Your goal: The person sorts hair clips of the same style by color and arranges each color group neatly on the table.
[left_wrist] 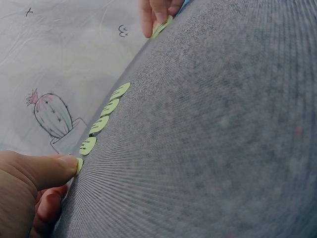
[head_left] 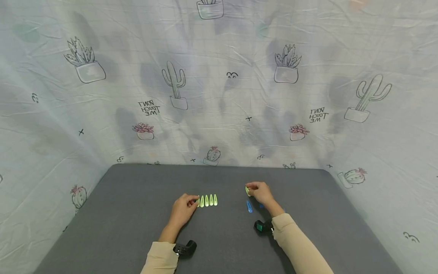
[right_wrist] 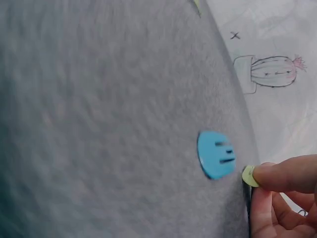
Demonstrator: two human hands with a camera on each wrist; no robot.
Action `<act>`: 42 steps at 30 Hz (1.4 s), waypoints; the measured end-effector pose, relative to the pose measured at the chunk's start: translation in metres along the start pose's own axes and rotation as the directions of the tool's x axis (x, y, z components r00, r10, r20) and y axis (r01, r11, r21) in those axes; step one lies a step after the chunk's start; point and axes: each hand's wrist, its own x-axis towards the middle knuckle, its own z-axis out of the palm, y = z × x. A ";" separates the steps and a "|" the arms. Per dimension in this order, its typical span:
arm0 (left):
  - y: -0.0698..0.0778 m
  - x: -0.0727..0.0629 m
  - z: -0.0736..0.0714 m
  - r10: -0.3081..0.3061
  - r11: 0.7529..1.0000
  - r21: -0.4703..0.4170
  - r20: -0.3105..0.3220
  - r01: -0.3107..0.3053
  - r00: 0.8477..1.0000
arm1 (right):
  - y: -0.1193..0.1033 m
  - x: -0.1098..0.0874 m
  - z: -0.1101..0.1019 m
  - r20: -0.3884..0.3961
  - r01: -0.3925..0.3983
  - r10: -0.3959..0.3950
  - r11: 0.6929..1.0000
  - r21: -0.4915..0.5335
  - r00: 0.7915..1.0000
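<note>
Several yellow-green snap hair clips (head_left: 207,200) lie side by side in a row on the grey table. At the row's left end my left hand (head_left: 182,209) pinches the last clip (left_wrist: 79,167) between thumb and fingers, which partly cover it. Off to the right, my right hand (head_left: 261,193) holds another yellow-green hair clip (right_wrist: 249,176) by its end with thumb and fingertips. A blue hair clip (head_left: 249,206) lies just nearer to me than that clip. More blue (head_left: 261,205) shows beside the right wrist, mostly hidden by it.
The dark grey table (head_left: 137,228) reaches back to a pale curtain (head_left: 219,95) printed with cacti, which also hangs along both sides. Each wrist carries a black strapped device (head_left: 185,249).
</note>
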 end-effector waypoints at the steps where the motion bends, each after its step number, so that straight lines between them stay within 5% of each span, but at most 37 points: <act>1: 0.000 0.000 0.000 0.000 1.000 0.000 -0.001 0.000 1.000 | -0.001 -0.001 0.000 -0.002 -0.013 0.013 1.000 0.023 1.000; 6: 0.000 0.000 0.000 0.000 1.000 0.001 -0.005 0.000 1.000 | -0.004 -0.006 0.002 -0.016 -0.045 0.048 0.992 0.121 0.999; 21: 0.000 0.000 0.000 0.008 1.000 0.007 -0.015 -0.007 1.000 | -0.029 -0.026 0.014 0.034 0.041 -0.056 0.943 0.329 0.998; 35: 0.000 -0.002 0.000 0.010 1.000 0.022 -0.020 -0.009 1.000 | -0.039 -0.028 0.054 0.089 0.122 -0.153 0.950 0.287 0.984; 42: 0.000 -0.001 0.000 0.012 1.000 0.021 -0.015 -0.011 1.000 | -0.044 -0.028 0.071 0.089 0.098 -0.127 0.957 0.273 0.988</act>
